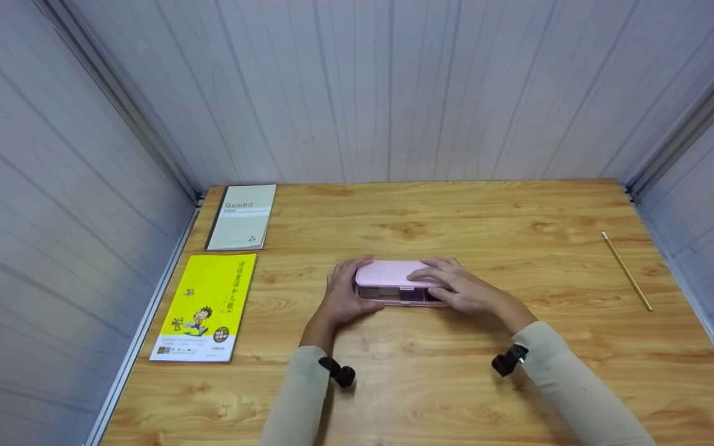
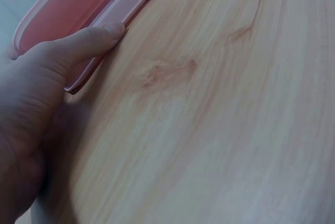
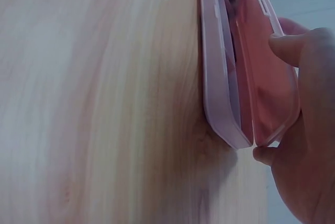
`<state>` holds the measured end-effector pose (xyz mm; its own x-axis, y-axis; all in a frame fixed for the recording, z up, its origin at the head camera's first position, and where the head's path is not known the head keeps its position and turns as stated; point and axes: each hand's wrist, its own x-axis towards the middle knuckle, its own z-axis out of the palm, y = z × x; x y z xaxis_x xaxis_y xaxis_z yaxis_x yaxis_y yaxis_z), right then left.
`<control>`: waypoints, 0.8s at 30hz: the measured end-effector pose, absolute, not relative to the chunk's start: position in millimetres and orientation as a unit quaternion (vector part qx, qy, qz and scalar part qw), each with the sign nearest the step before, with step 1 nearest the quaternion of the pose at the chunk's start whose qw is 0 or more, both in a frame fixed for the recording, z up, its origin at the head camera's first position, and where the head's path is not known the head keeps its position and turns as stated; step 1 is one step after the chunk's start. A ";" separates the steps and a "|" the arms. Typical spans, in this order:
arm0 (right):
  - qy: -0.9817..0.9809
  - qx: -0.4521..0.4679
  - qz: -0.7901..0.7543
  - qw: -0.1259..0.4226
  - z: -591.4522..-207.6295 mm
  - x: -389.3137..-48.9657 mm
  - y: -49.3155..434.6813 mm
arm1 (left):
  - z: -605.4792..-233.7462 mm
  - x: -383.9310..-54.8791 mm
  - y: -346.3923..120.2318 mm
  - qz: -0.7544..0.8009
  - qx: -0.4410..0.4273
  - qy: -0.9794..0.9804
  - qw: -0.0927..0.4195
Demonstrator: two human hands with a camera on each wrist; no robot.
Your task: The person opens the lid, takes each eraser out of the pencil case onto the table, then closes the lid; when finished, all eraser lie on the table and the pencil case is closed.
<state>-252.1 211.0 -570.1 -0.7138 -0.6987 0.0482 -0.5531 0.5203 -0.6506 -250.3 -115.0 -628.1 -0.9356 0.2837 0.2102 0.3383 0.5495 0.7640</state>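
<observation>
A pink pencil case [image 1: 416, 303] lies on the wooden table in front of the person, its lid [image 1: 388, 271] tilted partway up along the front. My left hand [image 1: 341, 296] grips the left end, with the thumb [image 2: 99, 36] over the front rim of the base in the left wrist view. At the other end, my right hand [image 1: 471, 291] holds the lid by its right side, fingers over the top. The right wrist view looks into the gap between the lid's inner face [image 3: 267, 82] and the base [image 3: 215, 72]. Most of the inside is hidden.
On the left of the table lie a yellow book [image 1: 211, 297] with a cartoon cover and, behind it, a pale notebook [image 1: 245, 217]. A gold pencil [image 1: 626, 271] lies near the right edge. Panel walls [image 1: 388, 93] enclose the back and both sides.
</observation>
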 end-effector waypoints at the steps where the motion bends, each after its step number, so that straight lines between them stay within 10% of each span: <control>1: 0.864 -0.360 -0.335 0.112 -569.4 -252.0 211.3 | -628.0 -250.2 -114.8 -0.444 -0.175 -0.878 0.030; 24: 0.851 -0.294 -0.430 0.061 -561.6 -266.5 208.6 | -626.7 -246.4 -114.2 -0.474 -0.145 -0.868 0.023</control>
<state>-266.5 208.6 -561.6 -0.8193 -0.5534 0.1501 -0.4492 0.4568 -0.7679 -246.4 -114.2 -626.7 -0.9570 0.2293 0.1777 0.2734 0.5084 0.8166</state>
